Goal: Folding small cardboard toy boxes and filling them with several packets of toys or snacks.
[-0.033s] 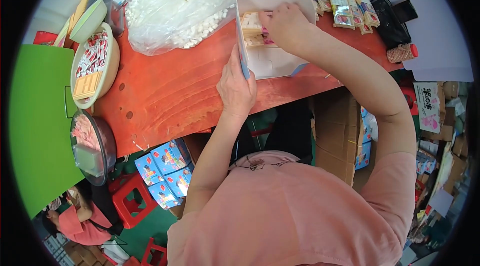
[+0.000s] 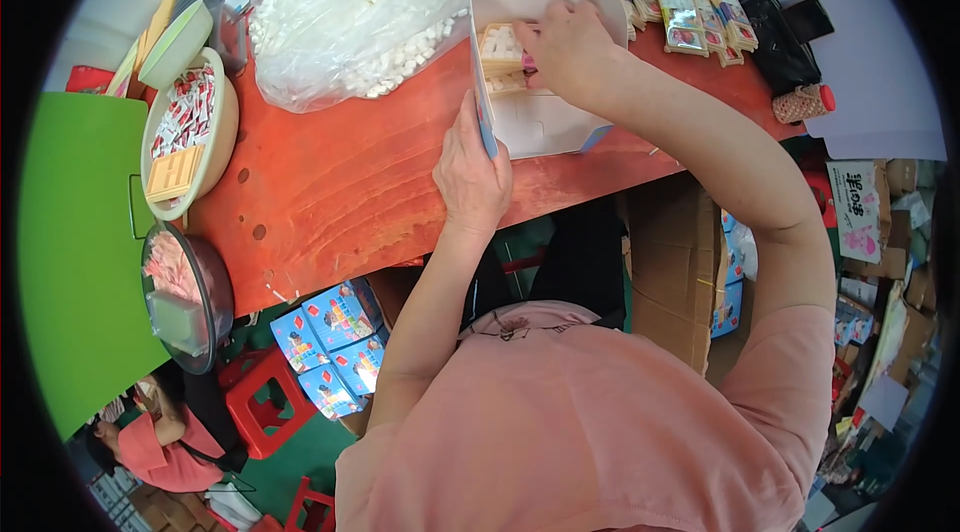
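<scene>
Firstly, one box [image 2: 548, 124], white inside and blue outside, standing open on the red table [image 2: 340, 197] near its front edge. Inside it, toward the left wall: pale trays [image 2: 500, 38] of white pieces, a bit of pink beside them.

Left hand [image 2: 473, 177]: at the near left edge of the box, wall pinched between thumb and fingers.

Right hand [image 2: 575, 50]: reaching into the box, fingers bent at the right end of the trays; whether they pinch anything, cannot tell.

On the table, left of the box: one large clear bag [image 2: 345, 17] of white pieces. Farther left: one cream basin [image 2: 226, 117] holding red-and-white sachets [image 2: 193, 97] and one wooden tray [image 2: 172, 172]; one pale green bowl [image 2: 175, 47] tilted against its rim.

Right of the box: several packs [image 2: 684, 17] lying in overlapping piles; one black handbag [image 2: 775, 37]; one jar [image 2: 798, 106], red lid, just beside the handbag.

Below table level: blue cartons [image 2: 325, 342] in rows; one red stool [image 2: 258, 410]; one co-worker [image 2: 165, 447] in a pink top, lower left.
</scene>
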{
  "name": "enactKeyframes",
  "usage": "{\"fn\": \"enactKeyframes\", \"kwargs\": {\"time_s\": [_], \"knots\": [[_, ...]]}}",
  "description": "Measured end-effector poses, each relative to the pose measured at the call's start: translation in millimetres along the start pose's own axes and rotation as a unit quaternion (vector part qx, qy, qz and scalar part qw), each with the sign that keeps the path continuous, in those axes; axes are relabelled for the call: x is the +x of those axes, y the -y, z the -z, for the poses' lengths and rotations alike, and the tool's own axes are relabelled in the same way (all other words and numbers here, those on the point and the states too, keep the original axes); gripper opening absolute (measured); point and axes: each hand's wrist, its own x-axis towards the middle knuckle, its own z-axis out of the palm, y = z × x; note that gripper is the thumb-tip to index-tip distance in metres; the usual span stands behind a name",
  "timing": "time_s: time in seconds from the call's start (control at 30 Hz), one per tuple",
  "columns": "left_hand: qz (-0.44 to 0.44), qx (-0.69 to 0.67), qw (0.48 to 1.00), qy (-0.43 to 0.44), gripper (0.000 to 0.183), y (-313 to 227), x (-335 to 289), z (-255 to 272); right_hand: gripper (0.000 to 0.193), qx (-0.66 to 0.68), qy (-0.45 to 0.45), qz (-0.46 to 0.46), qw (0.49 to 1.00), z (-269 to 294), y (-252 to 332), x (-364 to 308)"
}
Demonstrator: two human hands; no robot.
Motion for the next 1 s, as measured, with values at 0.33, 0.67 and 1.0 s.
{"fn": "enactKeyframes", "kwargs": {"time_s": [0.33,0.67,1.0], "knots": [[-0.031,-0.005,0.999,-0.006,0.068,4,0,-5,0.08,0.049,0.164,0.019,0.985,15,12,23],[-0.046,-0.019,0.999,-0.003,0.067,8,0,-2,0.067,0.089,0.181,-0.023,0.979,18,40,51],[-0.029,-0.025,0.999,-0.02,0.067,4,1,-5,0.072,0.322,0.173,-0.046,0.93,58,-12,16]]}}
